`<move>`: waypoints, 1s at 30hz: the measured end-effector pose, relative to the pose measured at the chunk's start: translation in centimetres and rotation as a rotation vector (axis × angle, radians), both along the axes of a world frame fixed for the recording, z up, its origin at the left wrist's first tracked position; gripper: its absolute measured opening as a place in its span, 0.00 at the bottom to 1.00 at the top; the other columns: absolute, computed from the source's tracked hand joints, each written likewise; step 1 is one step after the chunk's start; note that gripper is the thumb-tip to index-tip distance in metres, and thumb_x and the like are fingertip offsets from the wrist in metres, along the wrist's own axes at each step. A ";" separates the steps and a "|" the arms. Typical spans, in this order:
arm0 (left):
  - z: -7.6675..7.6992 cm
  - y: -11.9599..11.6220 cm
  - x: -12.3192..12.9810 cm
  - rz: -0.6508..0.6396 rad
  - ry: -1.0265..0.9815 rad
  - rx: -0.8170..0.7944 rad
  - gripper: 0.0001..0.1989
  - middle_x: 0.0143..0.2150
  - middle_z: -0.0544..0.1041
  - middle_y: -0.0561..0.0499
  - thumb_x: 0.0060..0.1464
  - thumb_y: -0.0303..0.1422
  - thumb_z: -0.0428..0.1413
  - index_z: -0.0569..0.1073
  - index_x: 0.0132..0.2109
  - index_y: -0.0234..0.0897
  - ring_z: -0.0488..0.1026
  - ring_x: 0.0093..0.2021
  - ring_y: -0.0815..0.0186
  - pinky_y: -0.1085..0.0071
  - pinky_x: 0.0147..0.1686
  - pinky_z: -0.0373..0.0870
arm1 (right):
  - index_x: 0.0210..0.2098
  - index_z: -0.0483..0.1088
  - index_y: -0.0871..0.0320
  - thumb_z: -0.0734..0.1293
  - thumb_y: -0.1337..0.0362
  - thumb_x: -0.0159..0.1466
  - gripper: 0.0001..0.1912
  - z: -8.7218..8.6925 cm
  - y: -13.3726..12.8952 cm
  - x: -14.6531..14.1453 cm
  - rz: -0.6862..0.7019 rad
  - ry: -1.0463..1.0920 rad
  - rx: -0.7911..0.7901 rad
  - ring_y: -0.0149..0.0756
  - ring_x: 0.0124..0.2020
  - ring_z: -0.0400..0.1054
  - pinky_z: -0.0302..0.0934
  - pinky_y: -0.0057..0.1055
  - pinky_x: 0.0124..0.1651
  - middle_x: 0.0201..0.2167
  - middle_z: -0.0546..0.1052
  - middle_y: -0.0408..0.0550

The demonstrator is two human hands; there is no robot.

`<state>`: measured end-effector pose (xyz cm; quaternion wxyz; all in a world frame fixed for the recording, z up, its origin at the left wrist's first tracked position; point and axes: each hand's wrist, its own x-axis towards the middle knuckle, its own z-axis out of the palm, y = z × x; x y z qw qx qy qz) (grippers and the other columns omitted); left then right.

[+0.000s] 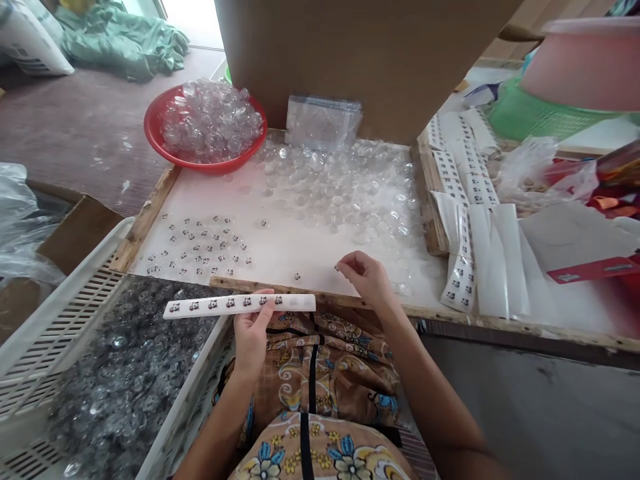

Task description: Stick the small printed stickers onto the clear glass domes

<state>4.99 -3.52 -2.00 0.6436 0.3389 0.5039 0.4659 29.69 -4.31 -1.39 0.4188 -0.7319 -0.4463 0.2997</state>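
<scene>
Two-handed: with left hand (253,335), pinches sticker strip (239,305) near its bare end, leaving most print uncovered, by the front edge of the table (287,250); with right hand (369,279), fingertip-grips tiny dark-marked piece (337,268), apparently for precision.

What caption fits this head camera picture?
Left hand holding a strip of panda stickers, right hand pinching what looks like one sticker, red basin beyond.
</scene>
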 end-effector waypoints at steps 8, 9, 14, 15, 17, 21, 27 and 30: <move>-0.4 0.2 0.1 -0.015 -0.018 -0.014 0.16 0.38 0.80 0.49 0.50 0.38 0.66 0.79 0.44 0.34 0.78 0.36 0.65 0.70 0.37 0.79 | 0.30 0.72 0.56 0.65 0.60 0.59 0.06 -1.3 0.2 -0.1 0.041 -0.111 -0.161 0.34 0.28 0.65 0.57 0.30 0.33 0.26 0.73 0.43; -0.4 0.3 0.1 -0.016 -0.016 -0.015 0.15 0.38 0.80 0.49 0.51 0.38 0.66 0.79 0.44 0.34 0.78 0.35 0.65 0.70 0.37 0.78 | 0.30 0.72 0.55 0.65 0.62 0.59 0.05 -1.3 0.2 -0.3 0.051 -0.150 -0.159 0.34 0.28 0.66 0.57 0.30 0.33 0.26 0.73 0.43; -0.2 0.4 0.0 -0.037 0.005 -0.010 0.15 0.39 0.79 0.49 0.52 0.38 0.65 0.79 0.45 0.35 0.78 0.37 0.64 0.69 0.38 0.79 | 0.33 0.73 0.56 0.64 0.66 0.60 0.05 -1.5 0.9 -1.2 0.071 -0.344 -0.103 0.33 0.30 0.67 0.59 0.31 0.37 0.38 0.71 0.49; -0.2 0.4 0.0 -0.039 0.006 -0.009 0.15 0.39 0.79 0.48 0.52 0.38 0.65 0.79 0.45 0.35 0.78 0.37 0.64 0.69 0.38 0.78 | 0.33 0.73 0.56 0.64 0.66 0.61 0.05 -1.6 1.2 -1.5 0.078 -0.355 -0.096 0.33 0.30 0.68 0.60 0.31 0.37 0.40 0.71 0.50; -0.2 0.3 0.0 -0.025 0.010 -0.005 0.15 0.38 0.79 0.48 0.51 0.38 0.65 0.79 0.44 0.35 0.77 0.36 0.65 0.71 0.37 0.78 | 0.36 0.73 0.56 0.64 0.68 0.61 0.06 -1.7 2.2 -2.5 0.102 -0.339 -0.083 0.34 0.31 0.68 0.60 0.31 0.38 0.39 0.72 0.50; 0.0 0.2 -0.4 0.020 0.030 0.005 0.17 0.37 0.79 0.49 0.49 0.39 0.67 0.80 0.44 0.35 0.77 0.35 0.65 0.71 0.35 0.77 | 0.50 0.69 0.56 0.63 0.72 0.61 0.17 -1.5 4.2 -4.8 0.178 -0.259 -0.030 0.37 0.34 0.71 0.62 0.32 0.40 0.33 0.76 0.47; -0.2 0.2 -1.4 0.069 0.015 0.004 0.18 0.38 0.80 0.50 0.48 0.39 0.67 0.79 0.45 0.36 0.77 0.36 0.65 0.71 0.37 0.77 | 0.52 0.70 0.57 0.61 0.65 0.65 0.16 -1.3 4.9 -0.5 0.011 -0.434 0.113 0.47 0.48 0.69 0.64 0.44 0.49 0.49 0.74 0.59; -0.6 0.2 -1.2 0.055 0.009 -0.015 0.18 0.37 0.80 0.50 0.48 0.39 0.67 0.79 0.45 0.36 0.77 0.36 0.64 0.70 0.37 0.77 | 0.56 0.68 0.59 0.64 0.65 0.62 0.22 -2.0 4.4 4.1 -0.079 -0.627 0.041 0.56 0.56 0.62 0.58 0.54 0.56 0.56 0.69 0.64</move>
